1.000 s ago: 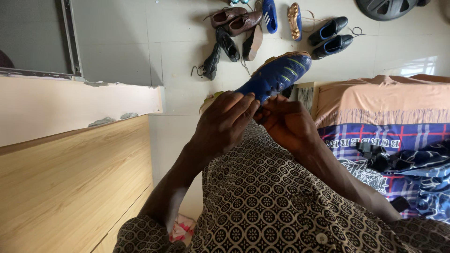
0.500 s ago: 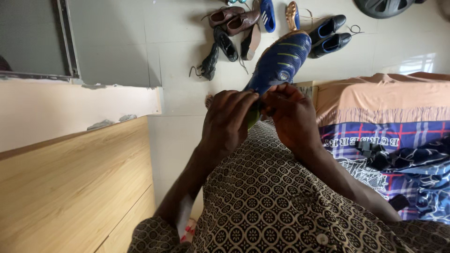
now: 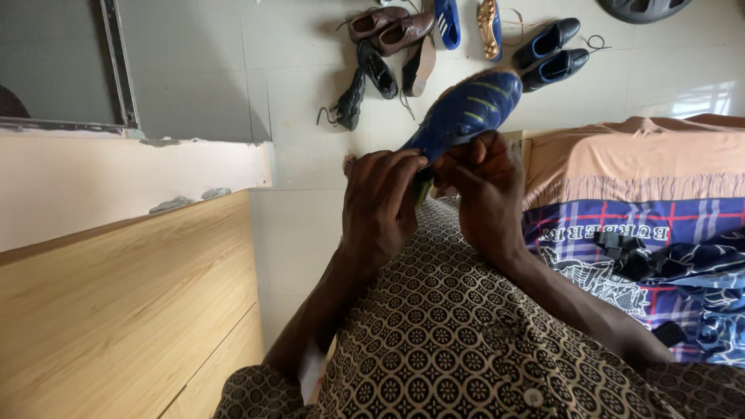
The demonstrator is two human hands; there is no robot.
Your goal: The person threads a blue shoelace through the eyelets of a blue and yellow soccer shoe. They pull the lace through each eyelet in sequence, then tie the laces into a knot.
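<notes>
Pale floor tiles point(image 3: 310, 70) carried a scatter of brown, black and blue shoes point(image 3: 403, 39), beside a bed with a tan and plaid cover point(image 3: 636, 194). Both hands were closed on a blue shoe with yellow-green stripes point(image 3: 466, 112), held up over the lap: left hand point(image 3: 380, 198) and right hand point(image 3: 485, 186) pinching its near end.

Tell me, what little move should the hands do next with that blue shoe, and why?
Probably tilt the blue shoe a bit toward the face. Both the left hand and the right hand pinch its near end, and the fingers cover that spot, so what they work on is hidden from view.
</notes>
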